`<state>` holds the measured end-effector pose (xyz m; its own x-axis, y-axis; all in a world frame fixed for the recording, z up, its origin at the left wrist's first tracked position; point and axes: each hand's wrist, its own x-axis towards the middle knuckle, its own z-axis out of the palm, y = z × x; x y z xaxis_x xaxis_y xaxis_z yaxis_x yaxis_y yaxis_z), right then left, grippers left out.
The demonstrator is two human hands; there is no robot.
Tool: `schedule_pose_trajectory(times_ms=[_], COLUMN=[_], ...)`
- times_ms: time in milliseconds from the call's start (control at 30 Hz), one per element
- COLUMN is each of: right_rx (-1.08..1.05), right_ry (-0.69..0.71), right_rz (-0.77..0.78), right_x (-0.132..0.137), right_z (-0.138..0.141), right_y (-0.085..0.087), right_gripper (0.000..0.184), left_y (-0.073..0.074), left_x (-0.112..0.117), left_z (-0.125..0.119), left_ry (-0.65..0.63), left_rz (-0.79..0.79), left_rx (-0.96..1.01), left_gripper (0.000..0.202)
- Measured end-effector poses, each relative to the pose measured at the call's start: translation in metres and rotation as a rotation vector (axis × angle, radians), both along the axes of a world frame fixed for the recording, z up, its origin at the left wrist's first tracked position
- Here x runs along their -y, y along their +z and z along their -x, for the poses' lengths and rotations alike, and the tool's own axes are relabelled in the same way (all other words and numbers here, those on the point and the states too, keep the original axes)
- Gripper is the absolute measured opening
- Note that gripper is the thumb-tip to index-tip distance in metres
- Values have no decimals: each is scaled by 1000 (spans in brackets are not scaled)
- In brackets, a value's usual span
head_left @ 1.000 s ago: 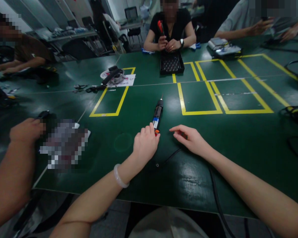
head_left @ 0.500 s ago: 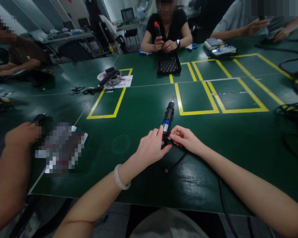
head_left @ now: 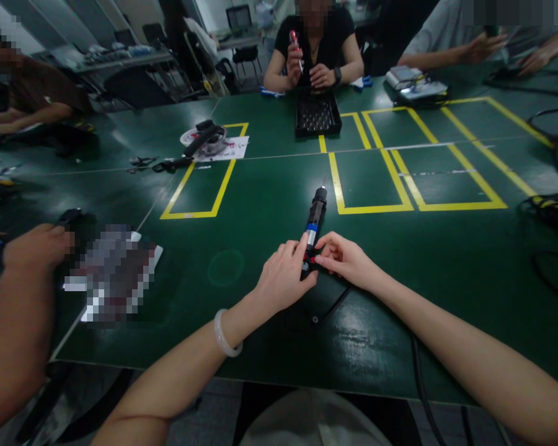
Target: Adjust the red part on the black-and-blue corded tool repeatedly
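Observation:
An electric screwdriver (head_left: 314,215), black with a blue band and a silver section, lies on the green table, its thin bit pointing away from me. My left hand (head_left: 283,272) is closed around its rear part, with the thumb on the near side. From the right, my right hand (head_left: 341,257) has its fingertips pinched at a small red part on the side of the screwdriver; the fingers hide most of that part. A black cable (head_left: 337,303) runs along the table below my right wrist.
Yellow tape outlines (head_left: 376,210) mark the table ahead. A black tray (head_left: 318,118) stands before a person opposite, who holds a red tool (head_left: 294,42). Cables (head_left: 549,217) lie at right. At left, another person's hand (head_left: 39,251) is beside a blurred-out item (head_left: 116,272).
My right fingers have shifted slightly at the red part; my left hand keeps its hold. The person opposite has tilted the red tool and moved their hands apart.

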<state>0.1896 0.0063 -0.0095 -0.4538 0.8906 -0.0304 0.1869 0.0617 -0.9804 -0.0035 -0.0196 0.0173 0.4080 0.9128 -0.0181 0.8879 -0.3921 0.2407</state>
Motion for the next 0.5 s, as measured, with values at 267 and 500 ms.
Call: schedule_pose_trajectory(times_ms=[267, 500], right_rx=[111, 172], right_ry=[41, 112], right_rz=[-164, -343], right_x=[4, 1], right_z=[-1, -14], right_y=[5, 4], right_gripper=[12, 4], left_y=[-4, -5], left_x=[0, 3], left_z=[0, -3], left_ry=[1, 30], left_rz=[-25, -29], left_rx=[27, 30], left_gripper=[76, 76])
